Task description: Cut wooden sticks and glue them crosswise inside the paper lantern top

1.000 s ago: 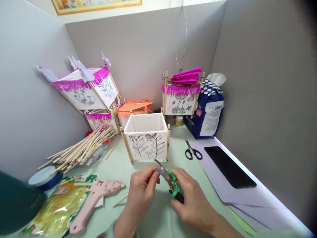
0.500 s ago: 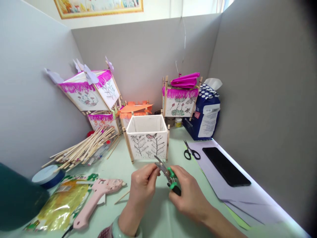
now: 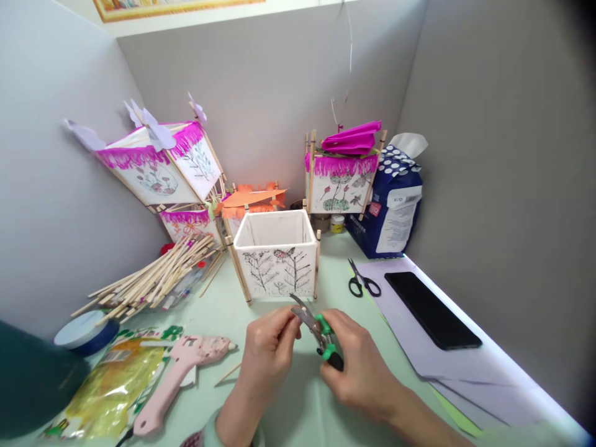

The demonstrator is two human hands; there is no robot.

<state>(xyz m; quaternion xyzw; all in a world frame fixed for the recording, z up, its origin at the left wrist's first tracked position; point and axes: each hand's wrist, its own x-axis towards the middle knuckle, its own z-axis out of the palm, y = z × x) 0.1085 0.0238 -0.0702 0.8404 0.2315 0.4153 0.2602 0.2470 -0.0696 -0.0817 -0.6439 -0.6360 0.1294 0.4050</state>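
Here, the right hand (image 3: 361, 365) clamps its fingers round one two-bladed pruner (image 3: 320, 335); the left hand (image 3: 270, 346) pinches its fingers together.

Three tall, plain panels box in the workspace: a pale grey left panel (image 3: 51, 161), a grey back panel (image 3: 261, 93) and a darker right panel (image 3: 503, 161), which meet in upright corners. Above the back panel runs a strip of white wall (image 3: 298, 9), with the lower edge of a gold-framed picture (image 3: 177, 9) cut off by the top of the view. The tabletop (image 3: 333, 251) is smooth and pale green — almost minty. Light looks brightest around the upper right, where the back panel turns pale; a white gleam also follows the foot of the right panel — its face otherwise lies in soft shade.
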